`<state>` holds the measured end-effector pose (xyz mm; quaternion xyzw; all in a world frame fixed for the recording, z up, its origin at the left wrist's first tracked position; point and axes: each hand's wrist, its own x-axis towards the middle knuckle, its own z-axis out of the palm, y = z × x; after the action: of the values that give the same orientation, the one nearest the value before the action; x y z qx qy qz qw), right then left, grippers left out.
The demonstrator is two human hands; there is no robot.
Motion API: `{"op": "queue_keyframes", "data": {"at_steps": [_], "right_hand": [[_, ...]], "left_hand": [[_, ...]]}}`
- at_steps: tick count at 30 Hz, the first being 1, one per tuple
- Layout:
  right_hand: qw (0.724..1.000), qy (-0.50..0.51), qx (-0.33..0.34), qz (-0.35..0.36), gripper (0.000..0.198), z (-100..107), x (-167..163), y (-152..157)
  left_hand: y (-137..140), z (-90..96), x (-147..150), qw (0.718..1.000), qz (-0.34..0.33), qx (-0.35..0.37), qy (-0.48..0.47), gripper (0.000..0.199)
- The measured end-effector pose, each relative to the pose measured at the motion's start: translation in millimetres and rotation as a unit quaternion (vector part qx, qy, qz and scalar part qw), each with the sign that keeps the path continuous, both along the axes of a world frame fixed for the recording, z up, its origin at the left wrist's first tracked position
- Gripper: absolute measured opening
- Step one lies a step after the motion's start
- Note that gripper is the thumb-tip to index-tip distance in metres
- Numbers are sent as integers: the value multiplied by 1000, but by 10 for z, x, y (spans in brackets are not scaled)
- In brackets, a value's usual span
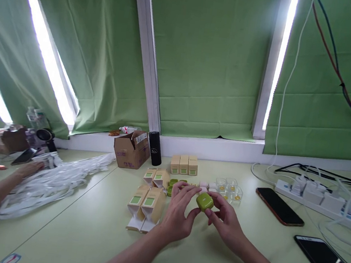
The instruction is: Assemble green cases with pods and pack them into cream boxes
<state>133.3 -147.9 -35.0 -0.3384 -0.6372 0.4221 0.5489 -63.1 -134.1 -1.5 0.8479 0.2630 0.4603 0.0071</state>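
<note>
A small glossy green case with rounded corners [205, 202] is held above the table between my two hands. My left hand [180, 214] grips its left side with thumb and fingers. On the other side, the thumb and fingers of my right hand [225, 218] pinch its right edge. Just behind my hands lie similar green pieces [172, 183], partly hidden by my left fingers. Small pink pieces [207, 185] and clear containers with yellow centres [231, 186] sit beside them. Left of my left hand are beige boxes with green labels [146, 203], their near flaps open.
Three beige boxes [184, 165] stand by the wall, near a black cylinder [155, 148] and a cardboard carton [132, 149]. Phones [279, 206] and a power strip with cables [318, 200] lie right. A co-worker's hands [26, 169] are left, beside white strips [54, 189].
</note>
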Motion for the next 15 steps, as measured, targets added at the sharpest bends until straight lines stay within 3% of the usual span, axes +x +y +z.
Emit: {"op": "queue_keyframes", "data": {"at_steps": [10,15], "right_hand": [[1000,2,0,10,40,-41,-29,27],[1000,23,-6,13,43,-20,-10,17]], "left_hand": [[-14,-57,43,998,-24,-58,24,60],[48,-79,53,986,-61,-132,-80,55]]}}
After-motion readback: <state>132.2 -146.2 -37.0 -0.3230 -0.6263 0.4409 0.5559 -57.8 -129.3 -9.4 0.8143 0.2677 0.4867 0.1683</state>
